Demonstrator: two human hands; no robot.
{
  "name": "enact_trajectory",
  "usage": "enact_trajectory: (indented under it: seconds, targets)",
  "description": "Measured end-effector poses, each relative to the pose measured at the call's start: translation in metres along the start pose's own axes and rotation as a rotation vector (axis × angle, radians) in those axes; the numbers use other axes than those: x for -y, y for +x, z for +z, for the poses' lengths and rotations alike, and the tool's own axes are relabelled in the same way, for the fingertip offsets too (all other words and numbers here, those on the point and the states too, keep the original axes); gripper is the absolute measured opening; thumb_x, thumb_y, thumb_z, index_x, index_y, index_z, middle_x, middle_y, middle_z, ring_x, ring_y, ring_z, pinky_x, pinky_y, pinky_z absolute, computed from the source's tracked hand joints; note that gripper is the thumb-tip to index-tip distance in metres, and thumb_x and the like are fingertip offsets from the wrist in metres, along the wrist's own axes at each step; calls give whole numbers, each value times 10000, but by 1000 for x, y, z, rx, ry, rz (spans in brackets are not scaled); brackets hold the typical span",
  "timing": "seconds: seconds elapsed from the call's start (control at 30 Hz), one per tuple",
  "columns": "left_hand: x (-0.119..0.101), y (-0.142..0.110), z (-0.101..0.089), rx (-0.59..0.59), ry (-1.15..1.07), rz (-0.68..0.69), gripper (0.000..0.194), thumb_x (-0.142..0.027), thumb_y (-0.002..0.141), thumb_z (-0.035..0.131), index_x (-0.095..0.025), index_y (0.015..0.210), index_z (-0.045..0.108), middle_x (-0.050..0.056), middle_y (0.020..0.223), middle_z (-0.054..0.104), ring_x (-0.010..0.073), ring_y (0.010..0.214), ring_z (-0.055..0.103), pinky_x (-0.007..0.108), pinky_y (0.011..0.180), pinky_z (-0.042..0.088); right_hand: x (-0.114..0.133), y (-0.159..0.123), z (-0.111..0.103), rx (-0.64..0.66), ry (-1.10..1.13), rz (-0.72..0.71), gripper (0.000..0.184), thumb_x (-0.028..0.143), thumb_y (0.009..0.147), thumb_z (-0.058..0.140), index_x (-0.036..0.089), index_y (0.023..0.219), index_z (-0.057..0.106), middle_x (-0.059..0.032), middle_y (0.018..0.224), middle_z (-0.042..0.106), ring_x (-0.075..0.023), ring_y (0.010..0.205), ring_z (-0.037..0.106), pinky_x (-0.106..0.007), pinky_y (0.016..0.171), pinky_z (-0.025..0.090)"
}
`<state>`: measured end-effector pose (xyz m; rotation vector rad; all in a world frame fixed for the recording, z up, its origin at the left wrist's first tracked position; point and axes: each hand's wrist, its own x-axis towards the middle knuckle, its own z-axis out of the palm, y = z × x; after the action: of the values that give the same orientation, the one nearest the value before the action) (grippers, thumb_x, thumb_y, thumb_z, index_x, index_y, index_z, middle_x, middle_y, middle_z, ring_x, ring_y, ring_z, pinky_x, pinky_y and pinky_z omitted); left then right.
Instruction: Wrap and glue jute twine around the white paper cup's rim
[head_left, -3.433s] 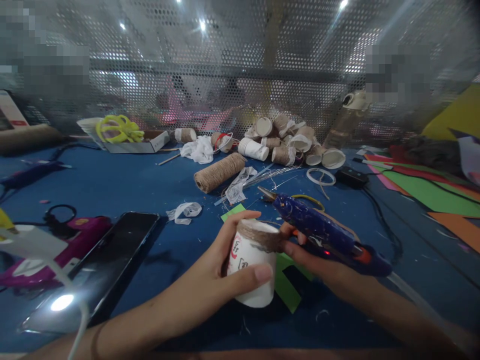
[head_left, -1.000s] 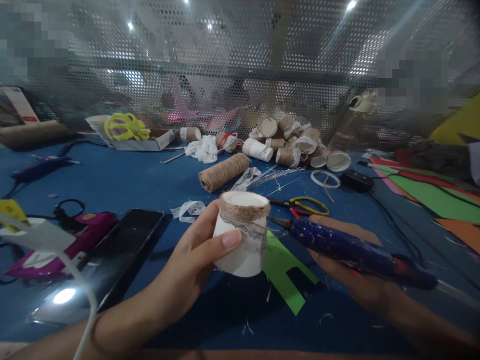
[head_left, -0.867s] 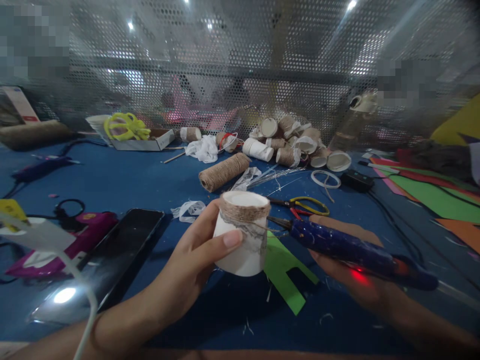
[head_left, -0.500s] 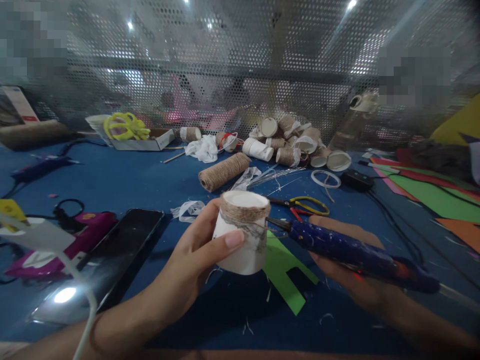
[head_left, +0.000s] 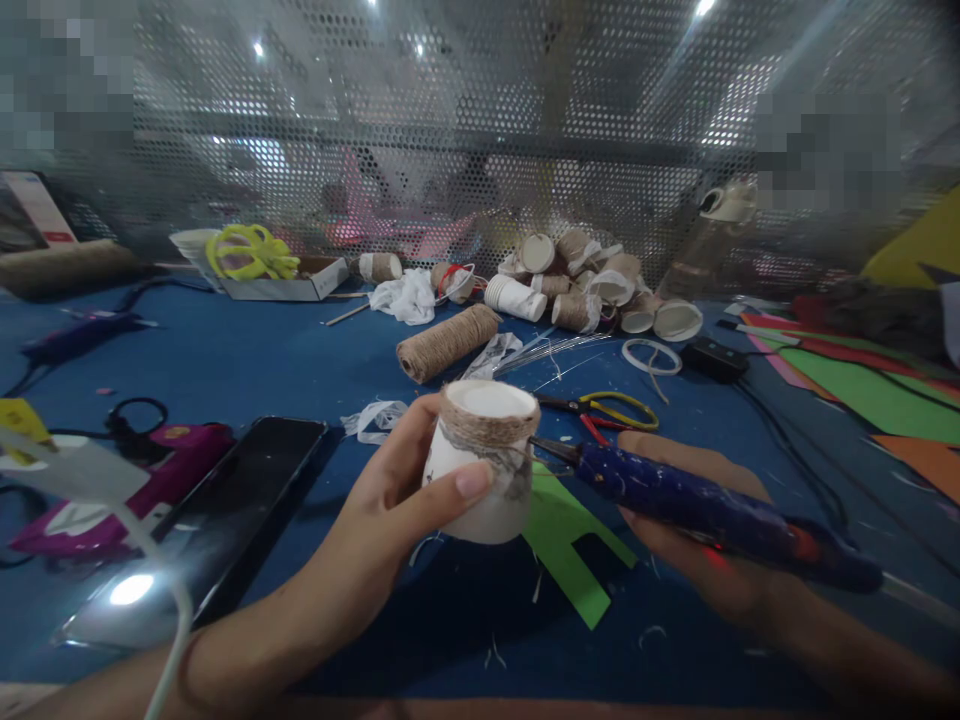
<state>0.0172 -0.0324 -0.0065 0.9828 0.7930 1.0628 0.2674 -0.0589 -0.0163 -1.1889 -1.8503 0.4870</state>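
My left hand [head_left: 390,500] is closed around a white paper cup [head_left: 480,490], held bottom up above the blue table [head_left: 300,360]. A band of brown jute twine [head_left: 487,425] wraps the cup's upper edge. My right hand [head_left: 697,560] grips a dark blue hot glue gun [head_left: 697,500]. Its nozzle touches the cup's right side just under the twine band. A red light glows under the gun near my palm.
A green paper cut-out [head_left: 570,540] lies under the cup. Yellow-handled scissors [head_left: 607,408], a jute twine spool [head_left: 446,343] and a pile of wrapped cups [head_left: 592,285] sit beyond. A black phone [head_left: 225,510] and a pink glue gun [head_left: 127,490] lie left; coloured paper sheets [head_left: 862,380] right.
Since 3.4 s ago the glue gun has dropped from above the cup to its right side, nozzle against it. In the last second my left hand has turned the cup slightly.
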Motion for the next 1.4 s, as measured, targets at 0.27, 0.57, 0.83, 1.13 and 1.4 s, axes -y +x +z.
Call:
enact_trajectory:
  seconds: [0.27, 0.57, 0.83, 1.13, 1.4]
  targets:
    - [1, 1, -1, 16, 34, 22, 353, -357, 832, 871, -318, 1163, 756, 6, 1173, 821, 294, 1174, 692, 296, 835, 534, -1, 2, 1, 43, 39, -47, 172, 258, 845, 670, 301, 695, 597, 33, 576, 566, -200, 470, 531, -339, 461, 429]
    - [2, 1, 0, 29, 58, 45, 313, -369, 813, 890, -331, 1092, 753, -35, 1103, 809, 225, 1058, 693, 246, 844, 543, -1, -1, 1, 78, 54, -1, 78, 260, 875, 639, 285, 802, 627, 22, 662, 600, -191, 546, 553, -322, 510, 418]
    - [5, 2, -1, 19, 77, 90, 291, -346, 835, 880, -330, 1100, 760, -38, 1117, 809, 214, 1071, 697, 229, 856, 542, 0, -2, 0, 102, 36, 15, 208, 239, 861, 640, 259, 712, 496, 32, 622, 504, -157, 521, 459, -301, 481, 333]
    - [11, 3, -6, 79, 97, 114, 273, -334, 893, 837, -347, 1145, 734, -58, 1170, 791, 206, 1134, 683, 252, 940, 540, -9, -2, 5, 72, 118, -42, 253, 263, 868, 669, 254, 695, 486, 55, 604, 481, -141, 493, 414, -294, 465, 298]
    - [7, 4, -5, 58, 49, 54, 287, -355, 880, 842, -369, 1153, 752, -76, 1151, 810, 190, 1129, 692, 216, 878, 546, -7, -2, 3, 59, 118, -28, 219, 272, 903, 665, 255, 718, 550, 52, 622, 504, -144, 514, 448, -293, 486, 326]
